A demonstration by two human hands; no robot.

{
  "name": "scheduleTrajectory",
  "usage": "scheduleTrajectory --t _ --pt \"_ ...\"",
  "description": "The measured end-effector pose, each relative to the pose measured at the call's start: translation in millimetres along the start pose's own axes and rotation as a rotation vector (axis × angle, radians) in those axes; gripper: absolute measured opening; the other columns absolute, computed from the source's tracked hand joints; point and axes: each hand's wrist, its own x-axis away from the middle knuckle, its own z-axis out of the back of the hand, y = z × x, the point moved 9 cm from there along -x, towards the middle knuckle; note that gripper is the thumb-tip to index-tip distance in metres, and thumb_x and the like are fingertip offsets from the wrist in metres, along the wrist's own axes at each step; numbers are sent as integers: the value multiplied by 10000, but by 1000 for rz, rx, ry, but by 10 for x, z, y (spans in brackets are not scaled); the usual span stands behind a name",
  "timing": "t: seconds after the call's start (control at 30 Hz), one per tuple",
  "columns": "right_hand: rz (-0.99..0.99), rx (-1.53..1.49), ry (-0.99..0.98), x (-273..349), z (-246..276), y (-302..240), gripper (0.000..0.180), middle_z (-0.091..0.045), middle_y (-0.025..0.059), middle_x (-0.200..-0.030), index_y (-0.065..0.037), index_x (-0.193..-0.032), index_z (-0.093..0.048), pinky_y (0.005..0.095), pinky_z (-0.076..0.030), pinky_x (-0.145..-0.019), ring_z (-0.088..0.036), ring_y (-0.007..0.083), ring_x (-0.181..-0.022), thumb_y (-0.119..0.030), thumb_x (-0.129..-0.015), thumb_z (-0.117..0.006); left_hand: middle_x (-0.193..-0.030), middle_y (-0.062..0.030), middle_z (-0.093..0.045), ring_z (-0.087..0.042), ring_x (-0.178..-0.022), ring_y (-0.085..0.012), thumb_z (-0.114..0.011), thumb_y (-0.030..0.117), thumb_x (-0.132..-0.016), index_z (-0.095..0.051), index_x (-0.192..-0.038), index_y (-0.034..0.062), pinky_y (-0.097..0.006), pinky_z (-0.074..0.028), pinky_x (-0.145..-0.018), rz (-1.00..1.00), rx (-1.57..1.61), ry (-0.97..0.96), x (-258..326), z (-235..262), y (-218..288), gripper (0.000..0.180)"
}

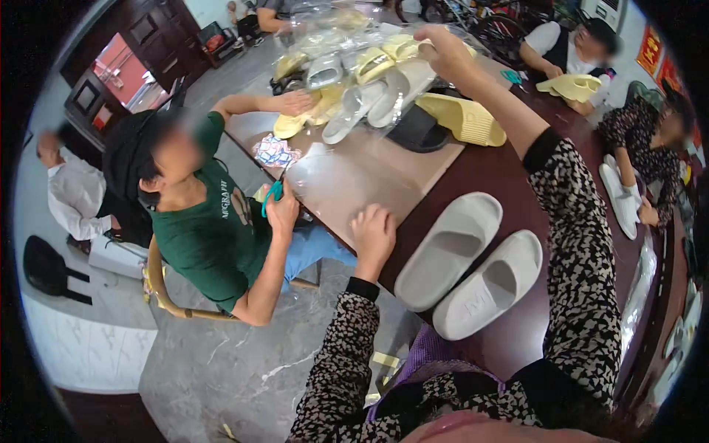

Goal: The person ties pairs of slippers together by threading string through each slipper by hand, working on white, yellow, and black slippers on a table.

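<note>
A pair of grey slippers [473, 266] lies on the dark red table, straight in front of me. My left hand [374, 235] rests on the table edge left of them, holding nothing, its fingers loosely bent. Stretched far forward, my right hand [449, 57] is over the heap of slippers in clear plastic bags [340, 46]. Its fingers are curled at the plastic beside the yellow slippers [374, 65]; what lies between them is too small to make out. Below that arm are a yellow slipper [469, 122] and a black slipper [417, 133]. Bagged white slippers [354, 111] lie left of these.
At the left, a person in a green shirt [210, 221] holds teal scissors [272, 198], the other hand on a yellow slipper. A patterned packet [276, 150] lies nearby. Two people sit at the right, one with a yellow slipper [574, 87], one with white slippers [619, 193].
</note>
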Motion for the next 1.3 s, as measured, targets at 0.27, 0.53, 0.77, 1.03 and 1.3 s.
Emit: scheduleTrajectory --t 0.27,0.53,0.77,1.03,1.3 --pt "-256 -116 -176 1148 1859 -213 241 -625 147 -1038 -73 -1010 -646 352 -474 -806 -603 217 -962 -214 -829 -572 -895 -61 -616 -570 -829 -297 -576 209 -824 -623 -802 112 -445 -412 -701 -68 -4 -13 -93 -98 -126 110" --pt "-739 13 -179 3817 3661 -1068 211 -625 77 -1005 8 -1051 -598 250 -446 -815 -571 141 -932 -1 -851 -533 -830 -172 -644 -607 -811 -344 -605 247 -841 -642 -892 -13 -373 -473 -732 145 472 -194 -86 12 182 268" --pt "-1104 359 157 4895 4768 -1674 170 -645 98 -934 -9 -1010 -616 273 -474 -768 -612 166 -858 -46 -847 -582 -836 -231 -592 -573 -777 -383 -629 223 -819 -581 -899 -59 -406 -448 -709 -197 320 -517 389 -416 1188 298" --pt "-1120 749 203 5144 5118 -2553 134 -637 167 -906 -8 -911 -625 350 -490 -727 -617 307 -850 -84 -801 -616 -782 -239 -557 -531 -767 -431 -582 241 -835 -541 -773 -65 -469 -412 -716 -255 127 -507 330 -542 1625 315" --pt "-1198 699 53 4792 4289 -2745 150 -624 154 -816 -3 -821 -602 374 -466 -684 -600 321 -764 -129 -762 -657 -803 -191 -573 -580 -759 -299 -592 210 -843 -585 -887 -70 -372 -456 -700 -136 483 -509 339 -205 1684 284"
